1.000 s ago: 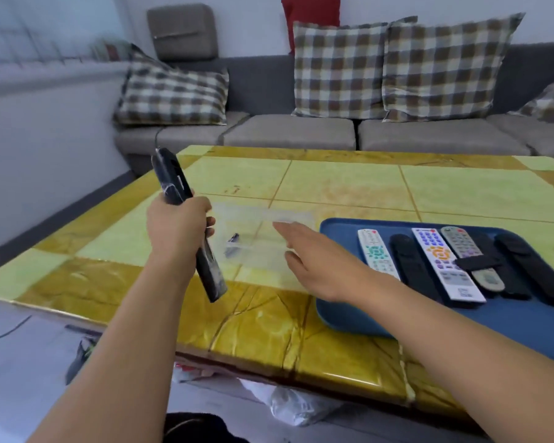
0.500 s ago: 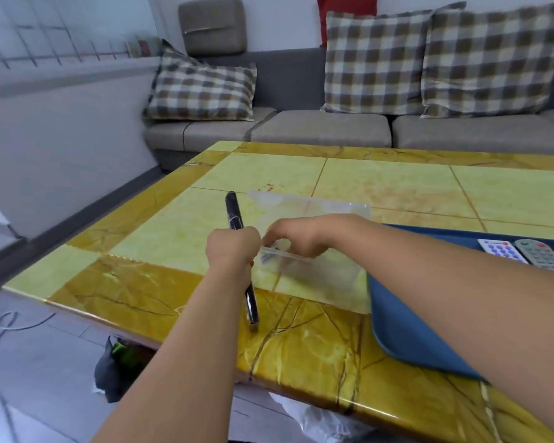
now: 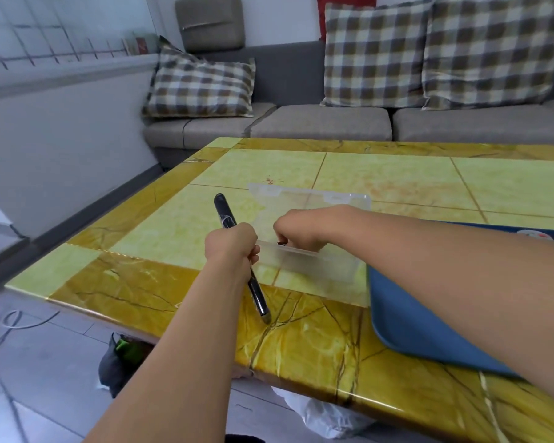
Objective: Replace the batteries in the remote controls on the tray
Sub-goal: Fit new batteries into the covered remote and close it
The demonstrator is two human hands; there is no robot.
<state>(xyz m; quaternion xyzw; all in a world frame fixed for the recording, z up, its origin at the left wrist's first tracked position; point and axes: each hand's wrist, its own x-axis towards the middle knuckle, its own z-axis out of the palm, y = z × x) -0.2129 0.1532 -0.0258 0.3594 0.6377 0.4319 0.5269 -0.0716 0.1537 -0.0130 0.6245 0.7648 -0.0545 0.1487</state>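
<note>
My left hand (image 3: pixel 232 247) grips a long black remote control (image 3: pixel 224 214) around its middle, seen edge-on and slanting from far left to near right above the table. My right hand (image 3: pixel 296 230) reaches down into a clear plastic box (image 3: pixel 307 263) with its lid open; its curled fingers pinch a small dark item, probably a battery (image 3: pixel 281 243). The blue tray (image 3: pixel 406 318) lies at the right, mostly behind my right forearm. Only a corner of one white remote (image 3: pixel 533 233) shows on it.
The yellow and green marble table (image 3: pixel 381 174) stands in front of a grey sofa (image 3: pixel 317 123) with checked cushions. A dark bag (image 3: pixel 117 362) and a white plastic bag (image 3: pixel 327 417) lie on the floor under the near table edge.
My right hand has gone from flat on the clear box to reaching inside it with curled fingers. The view has swung left, so the tray's remotes have left the frame.
</note>
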